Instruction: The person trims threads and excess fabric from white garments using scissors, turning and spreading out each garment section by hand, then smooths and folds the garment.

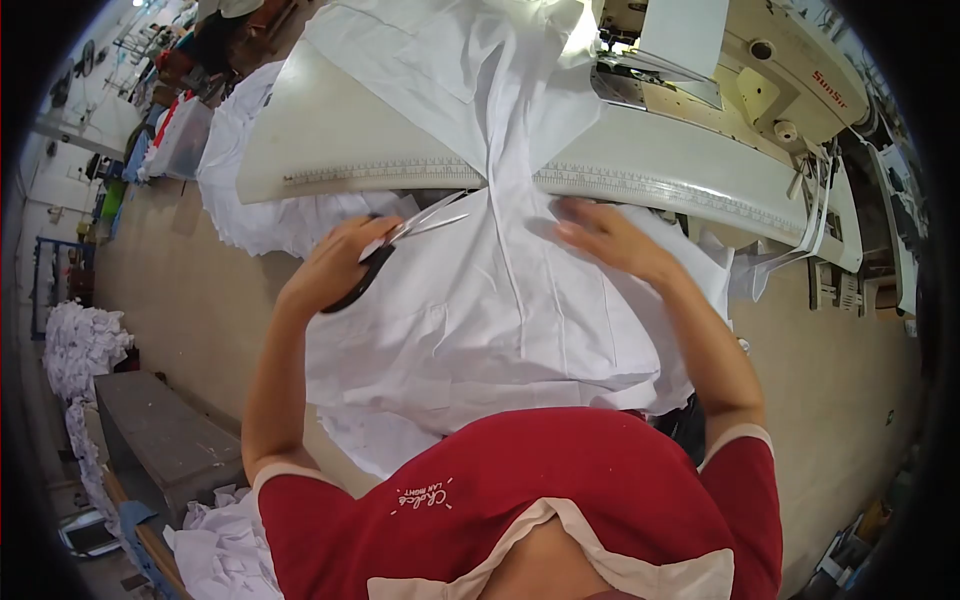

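Observation:
My left hand (347,262) is closed round the black handles of a pair of scissors (428,218). The blades are parted and point right, beside the white garment (480,320) that hangs over the table edge onto my lap. My right hand (612,238) rests at the other side of the cloth, fingers stretched out with the thumb apart; its fingertips are partly blurred. A gathered strip of white fabric (512,150) runs up between the hands across the sewing table (400,155). Where the blades meet the cloth is hard to make out.
A sewing machine (795,75) stands on the table at the upper right. Along the table's front edge runs a printed ruler (640,178). White cloth piles (240,150) hang at the left; a grey box (165,440) and more cloth (85,345) lie lower left.

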{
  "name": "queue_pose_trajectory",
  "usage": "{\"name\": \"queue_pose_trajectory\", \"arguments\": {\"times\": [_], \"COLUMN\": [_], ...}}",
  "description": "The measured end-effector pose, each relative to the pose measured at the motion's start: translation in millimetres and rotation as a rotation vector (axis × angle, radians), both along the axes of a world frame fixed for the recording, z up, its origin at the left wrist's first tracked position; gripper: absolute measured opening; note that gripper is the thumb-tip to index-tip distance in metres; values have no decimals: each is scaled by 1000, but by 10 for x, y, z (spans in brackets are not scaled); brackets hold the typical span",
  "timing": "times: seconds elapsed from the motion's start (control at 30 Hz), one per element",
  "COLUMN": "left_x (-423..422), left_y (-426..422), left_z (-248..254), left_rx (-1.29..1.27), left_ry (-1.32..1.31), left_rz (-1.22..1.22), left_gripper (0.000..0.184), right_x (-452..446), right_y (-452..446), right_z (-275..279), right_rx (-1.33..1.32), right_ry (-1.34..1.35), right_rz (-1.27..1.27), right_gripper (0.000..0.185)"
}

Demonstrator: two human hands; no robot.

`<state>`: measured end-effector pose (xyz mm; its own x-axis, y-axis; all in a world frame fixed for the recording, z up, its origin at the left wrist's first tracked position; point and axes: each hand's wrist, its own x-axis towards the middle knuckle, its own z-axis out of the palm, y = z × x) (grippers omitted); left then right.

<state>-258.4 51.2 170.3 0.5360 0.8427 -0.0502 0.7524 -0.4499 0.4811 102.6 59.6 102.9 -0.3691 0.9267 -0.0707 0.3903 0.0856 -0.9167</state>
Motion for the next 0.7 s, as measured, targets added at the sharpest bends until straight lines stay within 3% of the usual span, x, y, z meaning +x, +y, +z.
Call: {"name": "queue_pose_trajectory", "arguments": {"times": [0.03,0.1,0.17,0.3,0.33,0.43,0.47,0.67,0.7], "left_x": [-21,15,212,639,697,961,935,1180,1175], "left_y": [120,342,504,634,654,672,700,740,747], "left_z": [-111,-126,72,51,-57,-117,-231,171,138], "left_rx": [33,-52,-295,-411,-324,-390,-250,-539,-465], "left_ry": [10,77,188,246,217,167,118,316,272], "left_rz": [-36,-93,-129,-278,-344,-339,-435,-367,-406], "left_gripper": [48,52,55,59,59,60,60,57,56], "right_x": [-225,-609,-672,-562,-534,-467,-445,-369,-363], "right_y": [105,187,5,-280,-313,-375,-392,-450,-448], "right_z": [-113,-245,-143,-214,-169,-174,-192,-205,-246], "right_rx": [-262,-400,-468,-511,-508,-516,-518,-475,-479], "right_ry": [187,327,454,661,675,720,716,673,661], "right_rz": [-19,-162,-163,-190,-205,-216,-212,-214,-210], "right_gripper": [50,43,37,23,19,18,18,16,16]}}
